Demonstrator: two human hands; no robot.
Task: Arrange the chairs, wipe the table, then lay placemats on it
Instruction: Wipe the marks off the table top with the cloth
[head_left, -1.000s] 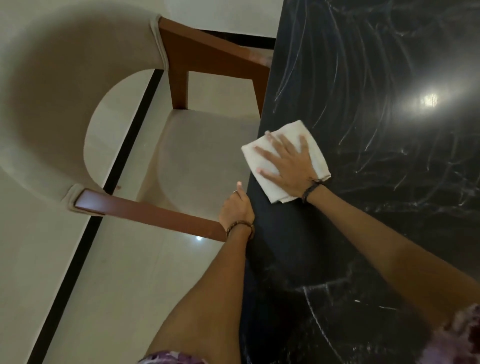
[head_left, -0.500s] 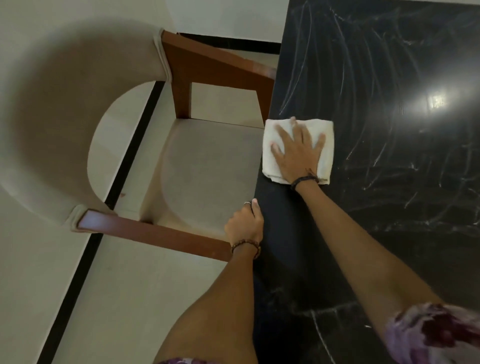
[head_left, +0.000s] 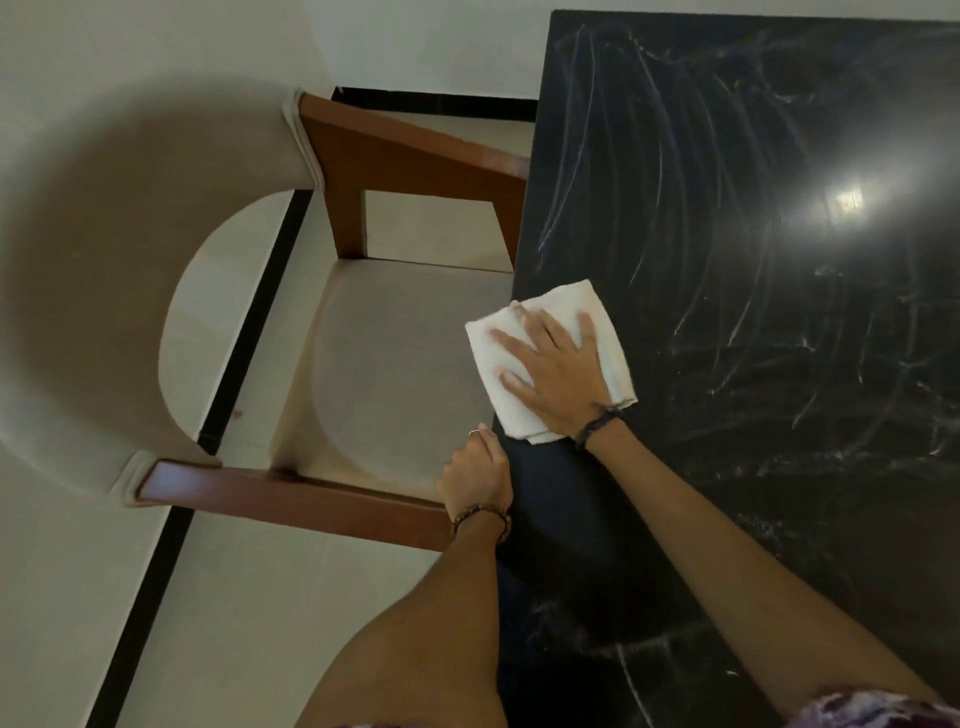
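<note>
The white cloth (head_left: 550, 358) lies folded at the left edge of the black counter (head_left: 779, 364), in the middle of the frame, with its left corner hanging just over the edge above the chair (head_left: 395, 364) seat. Half a second ago it sat square and a little further up the edge; now it is turned on the diagonal and pulled lower and leftwards, so the stroke is running back along the border toward the person. The right hand (head_left: 556, 374) presses it flat, its grip apart: fingers straight and spread across the cloth, palm down, nothing pinched. The left hand (head_left: 475, 480) stays where it was, fingers curled over the counter's edge just above the chair's near wooden arm, bracing the body.

Pale curved streaks fan over the upper and right part of the counter, around the lamp's reflection, while the strip near the left edge looks darker. I judge the wiping to be mid-way, working the border beside the chair. The chair sits tucked against the counter. No placemats are in view.
</note>
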